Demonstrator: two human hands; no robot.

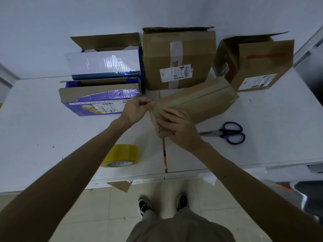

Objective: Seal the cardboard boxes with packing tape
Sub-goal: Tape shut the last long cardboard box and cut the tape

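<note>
A long brown cardboard box (197, 100) lies slantwise on the white table (52, 137), a strip of tape running along its top seam. My right hand (176, 128) lies flat on the box's near end, fingers spread and pressing the tape down. My left hand (138, 109) pinches something thin at the box's near left corner; I cannot tell whether it is the tape's end. A roll of yellowish packing tape (122, 155) rests on the table under my left forearm.
Blue-handled scissors (229, 132) lie right of the box. At the back stand a purple printed box (97, 100), an open blue-and-white box (106, 63), a taped brown box (178, 60) and an open brown box (257, 62). The table's front edge is near my feet.
</note>
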